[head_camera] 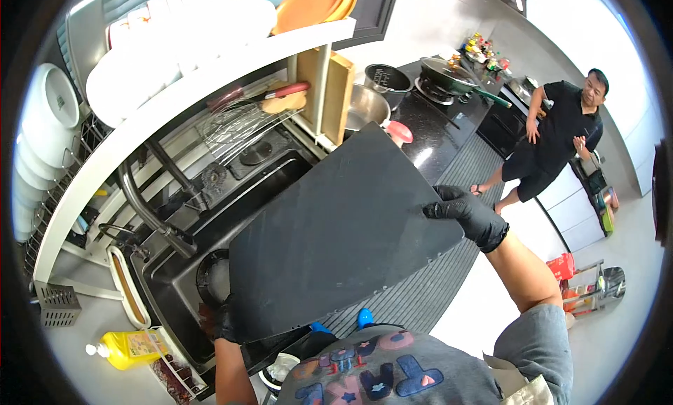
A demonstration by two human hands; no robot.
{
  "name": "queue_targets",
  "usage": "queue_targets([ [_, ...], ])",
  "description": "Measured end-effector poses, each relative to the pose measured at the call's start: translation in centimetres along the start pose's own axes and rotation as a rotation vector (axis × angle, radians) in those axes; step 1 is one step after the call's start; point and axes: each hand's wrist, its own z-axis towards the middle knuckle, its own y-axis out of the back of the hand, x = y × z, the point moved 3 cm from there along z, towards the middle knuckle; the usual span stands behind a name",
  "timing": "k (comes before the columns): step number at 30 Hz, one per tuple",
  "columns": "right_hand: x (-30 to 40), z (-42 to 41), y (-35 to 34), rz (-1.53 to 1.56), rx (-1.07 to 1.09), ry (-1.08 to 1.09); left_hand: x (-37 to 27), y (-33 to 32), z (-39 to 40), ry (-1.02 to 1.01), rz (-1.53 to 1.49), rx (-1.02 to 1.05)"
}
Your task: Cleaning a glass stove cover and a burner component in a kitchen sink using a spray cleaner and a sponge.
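A large flat dark grey panel [336, 231] is held tilted over the black sink [173, 294], hiding much of the basin. My right hand [468, 218], in a black glove, grips the panel's right end with the thumb on its upper face. At the lower left corner, my left hand [225, 321], gloved too, holds the panel; its fingers are partly hidden. Small drops or specks line the near edge. A round dark pan or bowl [210, 271] lies in the sink beside the panel. The dark metal faucet [157, 216] arches over the basin.
A white dish rack [210, 63] with bowls and orange plates spans above the sink. A yellow detergent bottle [129, 347] stands left. Beyond the panel are a steel pot [368, 105] and a lidded wok [449, 74] on the stove. A person [562, 126] in black stands at right.
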Motion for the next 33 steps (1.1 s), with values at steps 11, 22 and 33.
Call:
queue_targets([
  [11, 3.1, -2.3, 2.7, -0.009, 0.038, 0.048, -10.7, -4.6, -10.0, 0.097, -0.367, 0.339],
  [22, 8.1, -4.9, 4.6, -0.217, -0.020, 0.227, -15.5, -7.7, -14.9, 0.026, -0.588, 0.373],
  [33, 9.9, -6.7, 5.1, -0.202, -0.019, 0.294, -11.7, -9.4, -13.9, 0.053, -0.448, 0.299],
])
